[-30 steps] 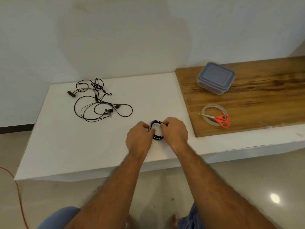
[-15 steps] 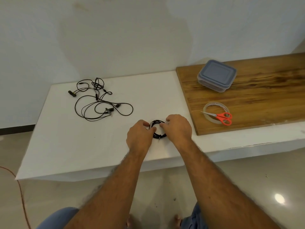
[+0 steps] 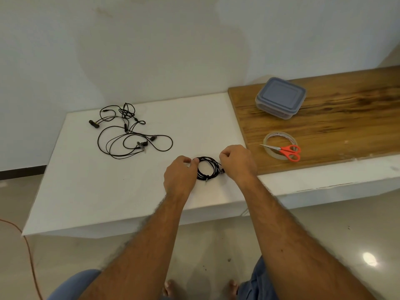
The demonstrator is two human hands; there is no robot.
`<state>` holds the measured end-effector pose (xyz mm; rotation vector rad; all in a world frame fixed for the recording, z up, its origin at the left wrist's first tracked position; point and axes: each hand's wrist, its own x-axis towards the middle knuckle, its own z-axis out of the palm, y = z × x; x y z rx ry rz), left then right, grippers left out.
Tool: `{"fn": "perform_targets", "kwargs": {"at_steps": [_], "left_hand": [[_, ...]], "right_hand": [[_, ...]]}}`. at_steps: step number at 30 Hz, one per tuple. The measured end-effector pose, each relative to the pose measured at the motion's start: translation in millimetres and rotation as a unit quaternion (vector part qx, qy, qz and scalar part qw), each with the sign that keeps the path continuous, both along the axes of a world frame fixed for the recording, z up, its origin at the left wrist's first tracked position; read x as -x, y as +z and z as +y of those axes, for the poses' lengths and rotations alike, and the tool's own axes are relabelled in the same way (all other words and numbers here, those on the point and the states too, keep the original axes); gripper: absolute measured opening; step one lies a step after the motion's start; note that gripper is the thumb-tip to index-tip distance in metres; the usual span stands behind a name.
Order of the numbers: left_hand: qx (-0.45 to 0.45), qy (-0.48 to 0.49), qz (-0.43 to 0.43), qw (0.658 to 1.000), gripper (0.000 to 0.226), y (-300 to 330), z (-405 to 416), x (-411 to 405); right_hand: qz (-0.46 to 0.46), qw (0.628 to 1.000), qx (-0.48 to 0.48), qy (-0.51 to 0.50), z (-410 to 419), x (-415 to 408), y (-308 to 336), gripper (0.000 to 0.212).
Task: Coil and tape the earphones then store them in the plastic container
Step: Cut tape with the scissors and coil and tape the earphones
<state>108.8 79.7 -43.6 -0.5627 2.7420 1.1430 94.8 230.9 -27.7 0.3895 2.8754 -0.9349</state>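
Earphones [image 3: 207,171], wound into a small black coil, lie on the near edge of the white table [image 3: 91,187], held between two hands: the left hand [image 3: 180,175] pinches the coil's left side with thumb and fingertip, while the right hand [image 3: 238,162] curls its fingers over the right side. The thin cable looks light, limp and springy, likely to unwind if released, so a hold across the bundled strands seems safest. A second, loose tangle of earphones [image 3: 129,133] sprawls far left. To the right, on a grained wooden board [image 3: 346,126], sit a clear tape roll [image 3: 273,138], orange-handled scissors [image 3: 285,150] and a lidded plastic container [image 3: 280,97].
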Motion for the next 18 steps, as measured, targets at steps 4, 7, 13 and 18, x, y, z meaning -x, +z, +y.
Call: {"fn": "perform_targets", "kwargs": {"at_steps": [4, 7, 13, 18], "left_hand": [[-0.007, 0.002, 0.001, 1.0, 0.04, 0, -2, 0], [-0.012, 0.004, 0.003, 1.0, 0.042, -1, -3, -1], [-0.022, 0.021, 0.016, 0.999, 0.04, 1, -5, -2], [-0.022, 0.026, 0.043, 0.999, 0.03, 10, 2, -4]], "right_hand": [[-0.002, 1.0, 0.008, 0.0, 2, 0, -1, 0.025], [-0.003, 1.0, 0.01, 0.002, 3, 1, -2, 0.025], [0.002, 1.0, 0.024, -0.004, 3, 2, 1, 0.024], [0.011, 0.999, 0.038, -0.007, 4, 2, 5, 0.025]]}}
